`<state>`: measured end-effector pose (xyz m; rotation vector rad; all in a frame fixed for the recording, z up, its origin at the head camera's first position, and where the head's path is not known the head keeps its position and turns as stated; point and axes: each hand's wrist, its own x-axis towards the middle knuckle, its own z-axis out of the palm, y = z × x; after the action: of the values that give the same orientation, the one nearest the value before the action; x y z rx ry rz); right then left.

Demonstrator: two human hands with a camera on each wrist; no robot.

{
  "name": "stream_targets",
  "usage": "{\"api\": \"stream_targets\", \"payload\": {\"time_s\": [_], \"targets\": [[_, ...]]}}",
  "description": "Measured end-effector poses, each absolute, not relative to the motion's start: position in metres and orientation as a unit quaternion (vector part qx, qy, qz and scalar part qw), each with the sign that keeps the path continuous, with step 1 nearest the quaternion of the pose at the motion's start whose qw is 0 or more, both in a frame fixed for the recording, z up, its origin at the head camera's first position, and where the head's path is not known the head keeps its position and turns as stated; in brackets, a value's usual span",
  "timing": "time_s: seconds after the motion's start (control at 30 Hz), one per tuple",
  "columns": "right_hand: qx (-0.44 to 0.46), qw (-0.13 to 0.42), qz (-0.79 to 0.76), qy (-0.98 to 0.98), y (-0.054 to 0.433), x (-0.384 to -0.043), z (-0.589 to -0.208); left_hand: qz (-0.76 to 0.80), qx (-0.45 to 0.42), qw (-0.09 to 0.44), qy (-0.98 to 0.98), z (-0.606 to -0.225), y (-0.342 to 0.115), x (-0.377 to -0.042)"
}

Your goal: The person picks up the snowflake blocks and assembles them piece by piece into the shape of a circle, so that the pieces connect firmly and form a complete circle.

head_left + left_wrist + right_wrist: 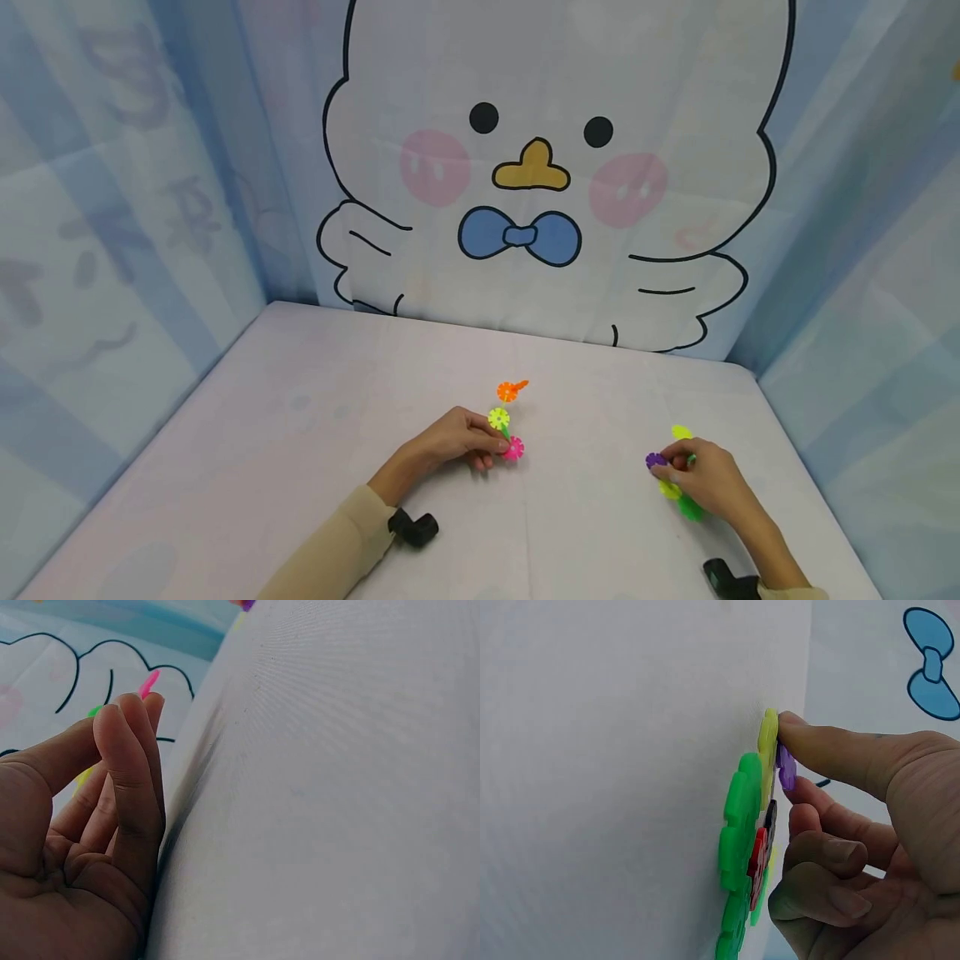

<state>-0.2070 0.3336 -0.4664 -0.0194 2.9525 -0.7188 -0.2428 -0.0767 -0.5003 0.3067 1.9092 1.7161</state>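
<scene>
Near the table's middle, my left hand (463, 439) pinches the lower end of a chain of notched plastic flower discs. A pink disc (514, 448) is at its fingertips, with a green disc (506, 432), a yellow disc (498, 418) and an orange disc (507, 392) further up. In the left wrist view the fingers of the left hand (112, 802) hide most of the chain. On the right, my right hand (708, 479) has a purple disc (787, 766) between thumb and fingers. Beside it are loose yellow (768, 754) and green (739, 821) discs.
A red disc (757, 859) and a dark disc (771, 816) lie among the green ones by the right hand. The pale cloth-covered table (300, 400) meets a printed backdrop (540, 292) at the rear, with curtains (112, 250) at both sides.
</scene>
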Motion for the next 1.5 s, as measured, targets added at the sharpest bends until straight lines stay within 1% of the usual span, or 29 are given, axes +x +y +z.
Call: {"api": "stream_targets", "payload": {"time_s": [0.27,0.5,0.67,0.97,1.23,1.5], "targets": [[0.003,0.046,-0.249,0.968,0.330,-0.207,-0.467,0.646,0.118,0.274,0.703,-0.502,-0.077,-0.244],[-0.024,0.039,-0.269,0.962,0.327,-0.207,-0.464,0.646,0.119,0.274,0.703,-0.502,-0.078,-0.244],[-0.035,0.061,-0.348,0.935,0.319,-0.207,-0.464,0.645,0.118,0.277,0.703,-0.501,-0.078,-0.244],[-0.095,0.095,-0.449,0.883,0.282,-0.218,-0.471,0.647,0.115,0.275,0.701,-0.500,-0.078,-0.244],[-0.148,0.104,-0.453,0.873,0.244,-0.222,-0.476,0.649,0.108,0.278,0.700,-0.501,-0.077,-0.244],[-0.174,0.107,-0.458,0.865,0.212,-0.222,-0.477,0.641,0.104,0.277,0.709,-0.500,-0.077,-0.244]]}}
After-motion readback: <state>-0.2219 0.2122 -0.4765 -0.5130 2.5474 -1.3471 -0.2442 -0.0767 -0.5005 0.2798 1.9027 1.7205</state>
